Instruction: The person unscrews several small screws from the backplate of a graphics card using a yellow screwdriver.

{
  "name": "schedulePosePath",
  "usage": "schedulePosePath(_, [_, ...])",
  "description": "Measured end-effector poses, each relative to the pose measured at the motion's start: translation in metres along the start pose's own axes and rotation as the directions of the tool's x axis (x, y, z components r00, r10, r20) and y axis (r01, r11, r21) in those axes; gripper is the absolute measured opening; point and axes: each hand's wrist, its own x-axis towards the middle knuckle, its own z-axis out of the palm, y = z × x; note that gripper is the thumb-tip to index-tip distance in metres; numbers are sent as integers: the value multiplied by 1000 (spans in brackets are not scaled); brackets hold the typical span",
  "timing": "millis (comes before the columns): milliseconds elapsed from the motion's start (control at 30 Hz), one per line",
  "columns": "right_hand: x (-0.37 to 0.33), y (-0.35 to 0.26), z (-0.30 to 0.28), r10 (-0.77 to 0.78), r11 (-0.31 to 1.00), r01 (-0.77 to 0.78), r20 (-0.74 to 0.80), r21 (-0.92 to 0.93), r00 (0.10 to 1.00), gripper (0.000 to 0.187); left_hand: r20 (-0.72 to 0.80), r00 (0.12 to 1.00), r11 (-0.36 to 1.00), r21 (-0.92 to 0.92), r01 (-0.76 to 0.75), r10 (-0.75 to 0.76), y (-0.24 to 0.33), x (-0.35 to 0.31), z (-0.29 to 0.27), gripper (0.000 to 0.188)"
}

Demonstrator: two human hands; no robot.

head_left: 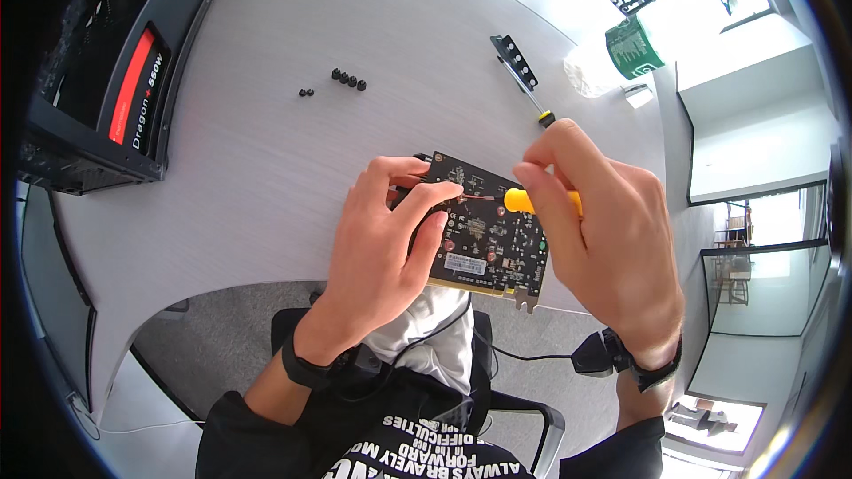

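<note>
A graphics card (482, 229) lies tilted near the table's front edge, its black circuit-board side facing up. My left hand (368, 235) grips its left side, with the index fingertip resting on the board. In my right hand (612, 222) is a screwdriver with a yellow handle (517, 201). Its thin shaft runs left, almost flat over the board, and its tip is close to my left index fingertip. Whether the tip sits in a screw is too small to tell. Several round screw spots show on the board around it.
At the left stands a black computer case (191, 44) with a power supply (142, 89). Small black screws (349, 80) stand farther back. A second screwdriver (524, 89) lies beside a black slotted bracket (517, 60). A green container (633, 46) and clear plastic bag (586, 71) are at far right.
</note>
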Motion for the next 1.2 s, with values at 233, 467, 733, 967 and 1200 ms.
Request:
schedulePosePath(233, [2, 5, -6, -183, 945, 184, -29, 272, 983, 27, 10, 1000, 999, -30, 28, -27, 2, 0, -1, 26])
schedulePosePath(467, [5, -14, -15, 165, 982, -178, 182, 59, 969, 21, 11, 999, 999, -21, 34, -34, 1, -2, -2, 25])
schedulePosePath(733, [5, 0, -9, -206, 944, 198, 2, 262, 979, 15, 15, 1000, 1000, -19, 25, -25, 0, -1, -3, 26])
schedulePosePath(967, [1, -9, -5, 21, 994, -24, 32, 104, 999, 17, 32, 999, 999, -29, 21, -20, 2, 0, -3, 25])
schedulePosePath(1200, [0, -9, -6, -100, 986, 105, -47, 131, 994, 23, 21, 1000, 1000, -16, -2, 2, 0, 0, -3, 26])
